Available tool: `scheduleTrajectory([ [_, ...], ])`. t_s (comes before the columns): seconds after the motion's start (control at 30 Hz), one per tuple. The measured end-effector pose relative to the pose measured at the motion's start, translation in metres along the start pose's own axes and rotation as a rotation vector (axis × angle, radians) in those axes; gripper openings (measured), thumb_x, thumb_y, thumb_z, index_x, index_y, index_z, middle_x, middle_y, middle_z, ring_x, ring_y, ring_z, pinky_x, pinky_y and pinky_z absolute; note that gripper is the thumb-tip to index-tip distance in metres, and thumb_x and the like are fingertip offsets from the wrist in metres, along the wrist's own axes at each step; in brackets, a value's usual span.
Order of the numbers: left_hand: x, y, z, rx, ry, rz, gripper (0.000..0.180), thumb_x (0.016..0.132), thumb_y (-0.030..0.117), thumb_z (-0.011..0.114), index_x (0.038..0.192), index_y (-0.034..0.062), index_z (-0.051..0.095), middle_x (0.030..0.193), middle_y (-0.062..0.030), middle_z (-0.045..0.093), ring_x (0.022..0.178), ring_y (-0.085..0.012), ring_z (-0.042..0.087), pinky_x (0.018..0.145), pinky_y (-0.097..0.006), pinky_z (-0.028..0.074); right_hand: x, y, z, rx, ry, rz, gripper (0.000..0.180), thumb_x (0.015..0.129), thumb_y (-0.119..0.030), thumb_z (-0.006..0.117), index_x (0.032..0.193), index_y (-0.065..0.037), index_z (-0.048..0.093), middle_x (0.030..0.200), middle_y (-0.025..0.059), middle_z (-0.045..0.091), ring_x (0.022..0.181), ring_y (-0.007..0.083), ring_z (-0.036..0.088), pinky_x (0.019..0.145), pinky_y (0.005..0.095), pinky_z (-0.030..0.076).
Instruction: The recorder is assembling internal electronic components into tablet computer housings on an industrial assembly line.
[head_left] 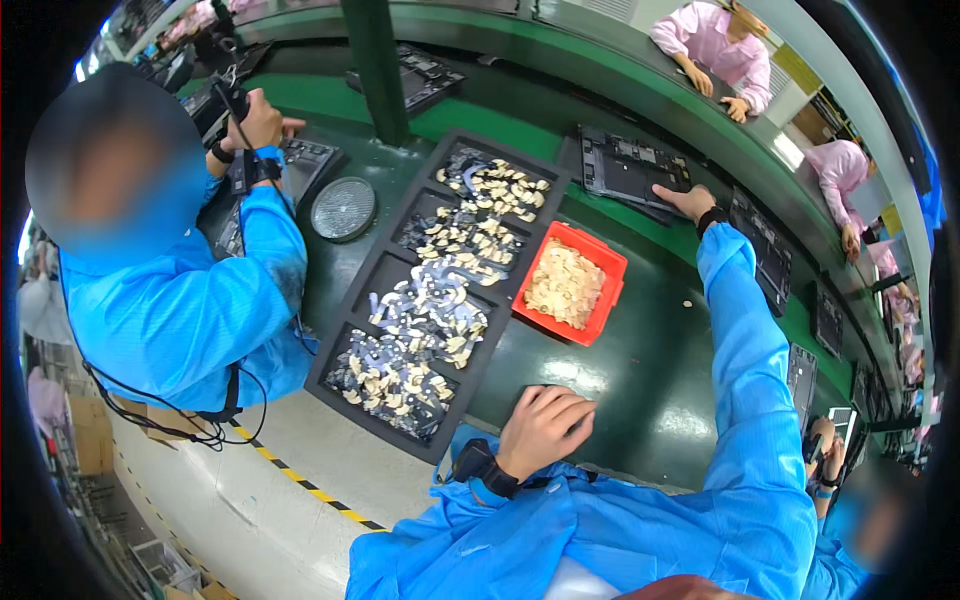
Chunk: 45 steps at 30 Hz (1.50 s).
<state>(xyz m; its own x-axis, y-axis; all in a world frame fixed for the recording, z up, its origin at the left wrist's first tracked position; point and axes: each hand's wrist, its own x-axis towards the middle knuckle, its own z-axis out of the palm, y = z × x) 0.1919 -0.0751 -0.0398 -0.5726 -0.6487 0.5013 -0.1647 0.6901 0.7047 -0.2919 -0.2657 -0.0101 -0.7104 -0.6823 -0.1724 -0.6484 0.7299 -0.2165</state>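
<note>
My right hand (690, 203) is stretched out over the conveyor, gripping the near right corner of an opened laptop base (632, 168) with its circuit boards exposed. Close to the bench's front edge, my left hand (545, 428) has its fingers loosely curled; its underside is hidden, so anything in it cannot be made out. A red plastic bin (615, 290) holding a heap of small tan pieces (565, 285) stands between my hands. Left of it lies a long black compartment tray (478, 375), filled with small pale and dark parts and bluish strips.
A co-worker in blue (180, 310) handles another laptop base (310, 160) at the left, beside a round grey dish (343, 209). A green post (375, 75) rises behind the tray. More laptop bases (765, 250) line the conveyor rightward. People in pink (735, 50) work across it.
</note>
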Motion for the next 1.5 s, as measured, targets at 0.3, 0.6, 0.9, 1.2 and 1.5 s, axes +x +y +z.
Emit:
scheduleTrajectory([
  [0.3, -0.007, -0.003, -0.003, -0.058, -0.013, -0.025, 0.019, 0.086, 0.013, 0.078, 0.104, 0.0111, 0.077, 0.102, 0.0009, 0.075, 0.100, -0.0182, 0.068, 0.086, -0.035, 0.048, -0.019, -0.002, -0.009, 1.213, -0.289, 0.113, 0.026, 0.093, -0.019, 0.080, 0.107, -0.002, 0.067, 0.092, 0.0120, 0.068, 0.071, 0.0236, 0.068, 0.048, 0.0285, 0.046],
  [0.6, -0.012, -0.004, -0.011, -0.279, -0.021, 0.059, 0.016, 0.082, 0.011, 0.080, 0.098, 0.0131, 0.080, 0.100, 0.0026, 0.077, 0.099, -0.0168, 0.070, 0.089, -0.034, 0.046, -0.044, -0.003, 0.006, 1.356, -0.426, 0.296, 0.026, 0.095, -0.020, 0.077, 0.104, -0.011, 0.055, 0.082, 0.0024, 0.052, 0.063, 0.0155, 0.055, 0.048, 0.0289, 0.038],
  [0.9, -0.005, 0.001, -0.068, 0.300, 0.173, -0.302, 0.038, 0.082, 0.017, 0.079, 0.120, 0.0182, 0.077, 0.141, -0.0085, 0.063, 0.138, -0.0308, 0.053, 0.119, -0.057, 0.026, -0.030, 0.022, 0.016, 1.469, -0.263, 0.208, 0.015, 0.105, -0.025, 0.065, 0.112, -0.012, 0.060, 0.087, 0.0025, 0.062, 0.075, 0.0143, 0.057, 0.062, 0.0303, 0.047],
  [1.2, -0.005, -0.009, -0.058, 0.444, 0.033, -0.447, 0.061, 0.085, 0.026, 0.075, 0.144, 0.0176, 0.063, 0.158, -0.0148, 0.050, 0.147, -0.0372, 0.043, 0.124, -0.066, 0.016, -0.040, -0.068, -0.007, -0.154, 0.181, -0.300, 0.082, 0.072, -0.070, 0.084, 0.110, 0.002, 0.073, 0.110, 0.0218, 0.074, 0.105, 0.0348, 0.072, 0.095, 0.0437, 0.055],
  [1.5, -0.001, -0.017, -0.046, 0.521, 0.184, -0.472, 0.062, 0.084, 0.024, 0.076, 0.144, 0.0165, 0.062, 0.153, -0.0127, 0.055, 0.131, -0.0310, 0.058, 0.119, -0.057, 0.034, 0.045, -0.089, 0.009, 0.142, -0.103, -0.555, 0.116, 0.068, -0.064, 0.090, 0.144, 0.015, 0.052, 0.133, 0.0281, 0.067, 0.122, 0.0365, 0.067, 0.106, 0.0417, 0.050],
])
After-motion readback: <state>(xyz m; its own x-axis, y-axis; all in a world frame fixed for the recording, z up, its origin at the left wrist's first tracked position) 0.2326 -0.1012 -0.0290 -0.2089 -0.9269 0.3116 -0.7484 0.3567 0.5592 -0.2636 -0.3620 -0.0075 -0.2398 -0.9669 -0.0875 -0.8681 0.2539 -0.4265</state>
